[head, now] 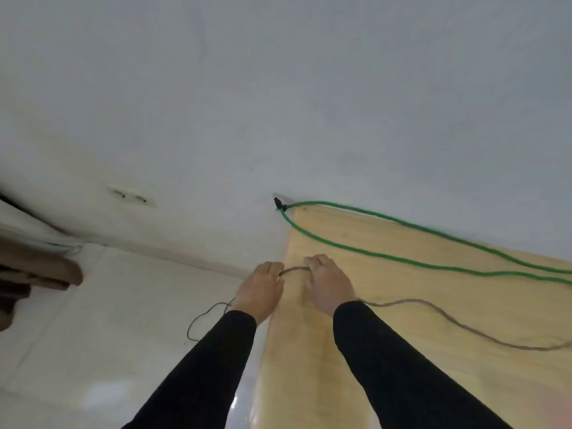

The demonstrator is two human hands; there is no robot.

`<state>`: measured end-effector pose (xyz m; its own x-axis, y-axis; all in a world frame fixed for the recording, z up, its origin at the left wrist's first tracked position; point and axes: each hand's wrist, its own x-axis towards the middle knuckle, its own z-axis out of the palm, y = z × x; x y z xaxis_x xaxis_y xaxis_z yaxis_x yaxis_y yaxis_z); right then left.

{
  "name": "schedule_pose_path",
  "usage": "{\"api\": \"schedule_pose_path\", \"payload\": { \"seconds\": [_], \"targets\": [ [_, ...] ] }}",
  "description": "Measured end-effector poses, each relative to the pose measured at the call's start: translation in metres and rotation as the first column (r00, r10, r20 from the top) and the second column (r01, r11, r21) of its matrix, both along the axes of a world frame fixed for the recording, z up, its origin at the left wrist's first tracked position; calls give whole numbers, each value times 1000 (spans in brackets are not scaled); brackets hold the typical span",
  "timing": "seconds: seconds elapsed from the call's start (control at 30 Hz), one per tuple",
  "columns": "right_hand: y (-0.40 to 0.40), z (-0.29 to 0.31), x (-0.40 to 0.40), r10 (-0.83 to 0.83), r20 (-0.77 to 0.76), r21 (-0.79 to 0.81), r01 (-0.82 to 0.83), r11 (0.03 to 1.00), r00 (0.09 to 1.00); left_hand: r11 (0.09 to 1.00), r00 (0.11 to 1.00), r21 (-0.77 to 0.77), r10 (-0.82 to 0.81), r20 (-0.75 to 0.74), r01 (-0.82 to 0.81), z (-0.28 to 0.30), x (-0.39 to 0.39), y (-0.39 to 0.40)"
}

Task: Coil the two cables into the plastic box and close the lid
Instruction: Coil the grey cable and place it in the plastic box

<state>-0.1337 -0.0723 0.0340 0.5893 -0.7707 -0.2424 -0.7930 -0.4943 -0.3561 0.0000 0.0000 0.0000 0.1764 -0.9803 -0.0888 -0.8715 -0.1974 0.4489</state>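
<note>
At the near left corner of the wooden bench (pixel 433 305), seen from the head camera, the left hand (pixel 261 289) and the right hand (pixel 328 281) sit close together, both in black sleeves; each has its fingers curled round the brown cable (pixel 295 269), a short stretch of which spans the gap between them; from the right hand the brown cable trails across the bench top toward its right edge, blurred along the way; from the left hand a thin dark end (pixel 201 320) hangs off the bench over the pale tiled floor (pixel 93 320); the green cable (pixel 387 252) lies doubled on the far side of the bench, well apart from the hands, its black plug (pixel 277 203) at the bench's far left corner against the white wall (pixel 278 88); a wall socket (pixel 131 195) sits left of that corner.
</note>
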Motion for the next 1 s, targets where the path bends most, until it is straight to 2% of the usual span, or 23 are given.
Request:
{"api": "schedule_pose_path", "payload": {
  "seconds": [0.1,0.13,0.23,0.27,0.3,0.33,0.4,0.53,0.63,0.8,0.9,1.0],
  "targets": [
    [-4,-7,8,-29,-9,-34,29,999,1000,999,999,-51,-8,-32,6,-12,6,-10],
    [-5,-8,8,-28,-25,-41,27,999,999,1000,999,-12,-24,-31,24,-10,8,-11],
    [-11,-12,10,-61,29,-17,61,998,998,989,985,-2,-149,85,150,-19,21,-23],
    [-14,-8,11,-67,72,-25,69,997,995,993,992,14,-120,29,119,-5,23,-26],
    [-16,-3,12,-82,108,-25,85,996,991,993,992,4,-122,42,122,5,23,-28],
    [-20,3,13,-94,151,-37,101,994,984,996,996,-36,-83,-44,81,19,23,-31],
    [-27,23,14,-108,246,-60,126,990,963,979,994,-204,8,-105,-30,41,27,-42],
    [-43,71,9,-119,427,-105,179,978,896,933,959,-349,-17,-282,-86,88,34,-64],
    [-52,109,-5,-145,542,-129,252,959,828,932,882,-341,-56,-469,-122,122,31,-80],
    [-72,168,-38,-133,677,-163,323,932,724,907,757,-381,-120,-642,-180,169,-7,-88],
    [-86,200,-62,-129,743,-141,342,929,657,890,630,-412,-209,-748,-195,193,-43,-90],
    [-101,226,-90,-117,794,-121,344,931,597,887,502,-390,-227,-835,-247,213,-81,-94]
  ]
}}
